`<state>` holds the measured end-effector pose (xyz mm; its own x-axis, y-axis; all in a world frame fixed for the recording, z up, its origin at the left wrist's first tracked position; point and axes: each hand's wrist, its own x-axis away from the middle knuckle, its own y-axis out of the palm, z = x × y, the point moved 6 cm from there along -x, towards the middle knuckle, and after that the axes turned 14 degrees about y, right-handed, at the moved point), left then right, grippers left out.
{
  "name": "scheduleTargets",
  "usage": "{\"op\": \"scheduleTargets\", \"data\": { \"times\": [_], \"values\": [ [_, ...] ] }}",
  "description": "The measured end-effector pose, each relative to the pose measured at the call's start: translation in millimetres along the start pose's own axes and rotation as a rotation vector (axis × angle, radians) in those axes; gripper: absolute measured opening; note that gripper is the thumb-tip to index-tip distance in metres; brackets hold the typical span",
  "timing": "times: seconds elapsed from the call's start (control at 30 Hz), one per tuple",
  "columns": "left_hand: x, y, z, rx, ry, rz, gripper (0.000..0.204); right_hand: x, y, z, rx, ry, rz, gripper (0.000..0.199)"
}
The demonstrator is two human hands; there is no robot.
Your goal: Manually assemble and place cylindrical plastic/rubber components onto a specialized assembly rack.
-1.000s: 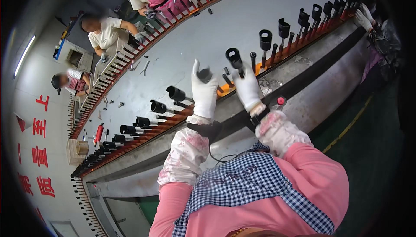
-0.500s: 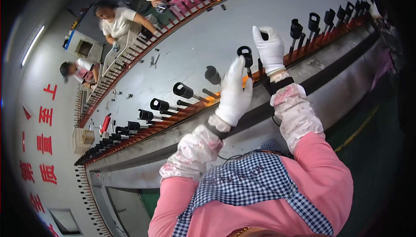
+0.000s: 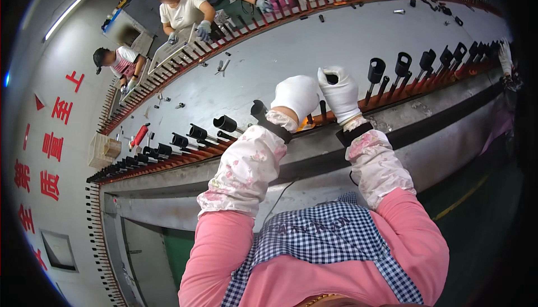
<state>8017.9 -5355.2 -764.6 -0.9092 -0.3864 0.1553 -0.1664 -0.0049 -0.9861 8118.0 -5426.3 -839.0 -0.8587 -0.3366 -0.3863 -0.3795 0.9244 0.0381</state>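
My right hand (image 3: 341,95), in a white glove, is closed around a black cylindrical part (image 3: 332,79); only its dark end shows between thumb and fingers. Close beside it, my left hand (image 3: 296,97), also gloved, is curled over the line of posts with its back showing. Its fingers are hidden, and I cannot make out what they hold. A bare dark post (image 3: 323,111) stands between the two hands. Left of my left wrist is a black cut-out sleeve (image 3: 259,109) on its post. Right of my right hand, another black sleeve (image 3: 376,70) sits upright on a rod.
The post-lined rail (image 3: 190,158) curves along the near edge, carrying several more black sleeves. Small metal parts (image 3: 223,67) lie on the grey table (image 3: 246,77). Across it, co-workers (image 3: 182,12) handle parts beside white baskets (image 3: 174,57). A red bottle (image 3: 139,136) stands at far left.
My left hand has gone from extended fingers to a curled grip, covering the spot where a black sleeve stood. My right hand, still holding its part, has moved slightly left and down in view.
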Motion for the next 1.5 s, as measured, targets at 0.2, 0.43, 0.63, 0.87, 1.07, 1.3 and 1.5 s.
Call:
{"op": "scheduleTargets", "data": {
  "times": [0.2, 0.43, 0.63, 0.87, 1.07, 1.3, 1.5],
  "values": [
    [30, -4, -57, -0.023, -0.181, 0.206, 0.026, 12, 57, -15, 0.014, 0.133, -0.062, 0.024],
    [122, -36, -114, 0.054, -0.044, 0.026, 0.023, 78, 100, -112, 0.057, 0.087, -0.09, 0.022],
    [198, -68, -154, 0.053, -0.236, 0.345, 0.027, 117, 142, -166, 0.03, 0.13, -0.288, 0.03],
    [296, -82, -180, 0.035, -0.073, 0.621, 0.035, 222, 105, -141, 0.016, 0.237, -0.374, 0.04],
    [346, -55, -147, 0.076, 0.448, 0.76, 0.053, 186, 60, -130, -0.057, 0.259, -0.03, 0.047],
    [248, -8, -192, 0.943, -0.041, 0.977, 0.088, 124, 160, -180, 0.037, 0.305, -0.043, 0.053],
    [227, -3, -226, 1.01, -0.168, 1.121, 0.028, 146, 201, -170, 0.185, 0.047, 0.109, 0.027]
  ]
}}
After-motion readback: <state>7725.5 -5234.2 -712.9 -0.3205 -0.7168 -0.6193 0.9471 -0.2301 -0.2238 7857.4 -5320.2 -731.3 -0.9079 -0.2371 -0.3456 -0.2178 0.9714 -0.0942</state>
